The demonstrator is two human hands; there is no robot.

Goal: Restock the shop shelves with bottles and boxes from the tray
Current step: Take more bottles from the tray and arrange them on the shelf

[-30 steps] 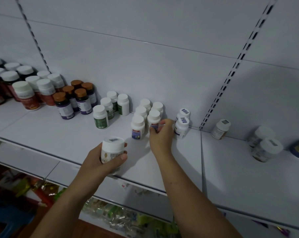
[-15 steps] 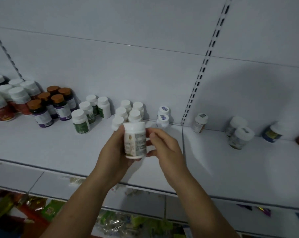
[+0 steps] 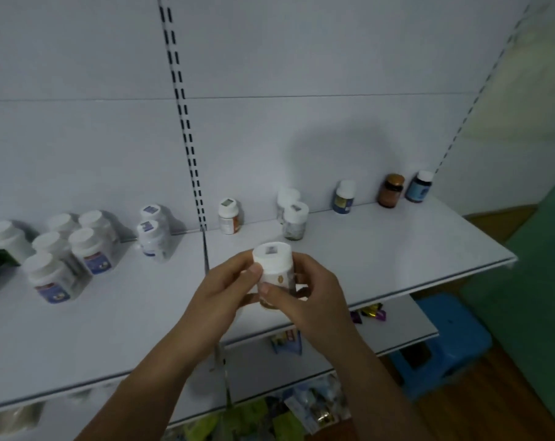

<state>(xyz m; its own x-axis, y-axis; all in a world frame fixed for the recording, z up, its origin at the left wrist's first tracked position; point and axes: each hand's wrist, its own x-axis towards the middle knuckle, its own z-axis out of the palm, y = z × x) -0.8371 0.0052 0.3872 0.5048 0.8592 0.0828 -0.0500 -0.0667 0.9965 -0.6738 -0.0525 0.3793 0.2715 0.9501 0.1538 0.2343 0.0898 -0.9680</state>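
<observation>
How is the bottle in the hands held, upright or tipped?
Roughly upright: the white bottle has its cap uppermost, gripped by the left hand and right hand.

Both hands on one white-capped bottle (image 3: pixel 273 269), held upright above the front part of the white shelf (image 3: pixel 397 249). Left hand (image 3: pixel 220 297) wraps it from the left, thumb across the label; right hand (image 3: pixel 311 296) grips from the right. Standing at the back of the shelf: bottle with orange label (image 3: pixel 229 215), pair of white-capped bottles (image 3: pixel 292 214), blue-labelled bottle (image 3: pixel 344 197), brown bottle (image 3: pixel 391 190), dark-capped blue bottle (image 3: pixel 419 186). Cluster of white bottles (image 3: pixel 75 243) at left. Blue stool (image 3: pixel 444 342) on the floor, lower right.
</observation>
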